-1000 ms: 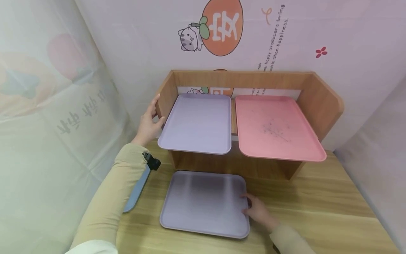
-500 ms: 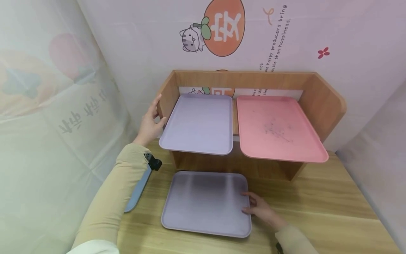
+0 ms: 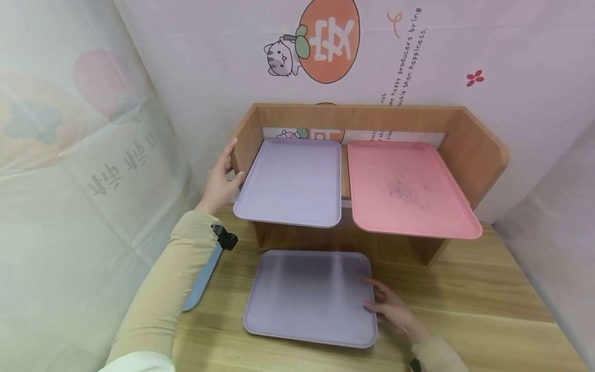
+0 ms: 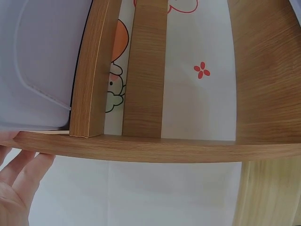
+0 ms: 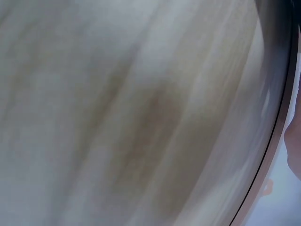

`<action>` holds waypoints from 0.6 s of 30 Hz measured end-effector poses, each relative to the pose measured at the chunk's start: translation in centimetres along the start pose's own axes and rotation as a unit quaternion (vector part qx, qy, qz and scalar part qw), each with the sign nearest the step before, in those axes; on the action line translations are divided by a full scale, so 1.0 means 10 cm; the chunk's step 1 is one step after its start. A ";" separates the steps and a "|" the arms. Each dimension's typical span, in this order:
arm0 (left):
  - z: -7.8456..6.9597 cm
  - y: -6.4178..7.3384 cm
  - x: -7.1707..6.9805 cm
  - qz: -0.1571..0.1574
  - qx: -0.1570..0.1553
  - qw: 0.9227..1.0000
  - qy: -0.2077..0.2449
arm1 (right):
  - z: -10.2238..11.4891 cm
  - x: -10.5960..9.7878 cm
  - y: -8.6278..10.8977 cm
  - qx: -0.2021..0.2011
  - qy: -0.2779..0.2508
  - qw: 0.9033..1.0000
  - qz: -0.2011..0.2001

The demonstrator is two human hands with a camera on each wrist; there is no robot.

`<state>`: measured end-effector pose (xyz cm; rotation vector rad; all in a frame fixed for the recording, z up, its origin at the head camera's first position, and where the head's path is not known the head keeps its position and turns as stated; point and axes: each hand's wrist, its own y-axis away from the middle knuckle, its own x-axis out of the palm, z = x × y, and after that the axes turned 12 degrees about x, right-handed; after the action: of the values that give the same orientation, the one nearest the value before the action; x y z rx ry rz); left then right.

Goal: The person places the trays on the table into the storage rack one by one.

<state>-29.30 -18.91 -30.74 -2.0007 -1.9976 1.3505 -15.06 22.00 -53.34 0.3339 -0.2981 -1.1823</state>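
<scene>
My left hand [image 3: 218,187] grips the left side panel of a wooden desk shelf [image 3: 475,160], level with its upper board. In the left wrist view its fingers [image 4: 34,175] lie along the outside of that panel. Below, a lavender tray [image 3: 311,299] sits low in front of the shelf. At its right edge my right hand [image 3: 394,310] holds the rim, thumb and forefinger spread along it. On the shelf's upper level lie a second lavender tray [image 3: 293,181] at left and a pink tray [image 3: 409,188] with dark marks at right, both jutting past the front.
A blue tray [image 3: 203,281] lies to the left, partly hidden by my left forearm. The wood-grain table [image 3: 492,299] carries everything. Printed white cloth [image 3: 223,57] hangs behind the shelf and along both sides.
The lower lavender tray has slid a little to the right together with my right hand. My left hand stays on the shelf's side panel, and the upper trays keep their places.
</scene>
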 end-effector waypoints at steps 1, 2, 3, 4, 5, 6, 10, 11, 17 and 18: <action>0.00 0.00 0.00 0.000 0.000 1.000 0.001 | -0.01 -0.02 0.01 -0.003 -0.006 1.000 0.001; 0.00 0.00 0.00 0.000 0.000 1.000 0.003 | -0.01 -0.03 0.02 -0.005 -0.010 1.000 0.003; 0.00 0.00 0.00 0.000 0.000 1.000 0.004 | -0.02 -0.05 0.03 -0.008 -0.015 1.000 0.006; 0.00 -0.01 0.00 0.000 0.000 1.000 0.003 | -0.02 -0.06 0.04 -0.010 -0.019 1.000 0.008; 0.00 -0.01 0.00 0.000 0.000 1.000 0.001 | -0.02 -0.07 0.05 -0.012 -0.022 1.000 0.008; 0.00 -0.01 0.00 0.000 0.001 1.000 0.000 | -0.03 -0.09 0.06 -0.014 -0.026 1.000 0.010; 0.00 -0.01 0.00 0.000 0.003 1.000 -0.005 | -0.03 -0.14 0.09 -0.029 -0.039 0.998 0.028; 0.01 0.00 0.00 -0.001 0.005 1.000 -0.005 | -0.04 -0.15 0.09 -0.035 -0.041 0.998 0.034; 0.01 0.00 0.00 -0.003 0.014 1.000 -0.006 | -0.06 -0.23 0.09 -0.060 -0.043 0.997 0.014; 0.01 0.00 0.00 -0.002 0.014 1.000 -0.006 | -0.06 -0.24 0.09 -0.063 -0.049 0.997 0.007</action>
<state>-29.31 -18.98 -30.80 -1.9797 -1.9756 1.3841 -14.91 24.60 -53.64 0.1650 -0.3087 -1.2004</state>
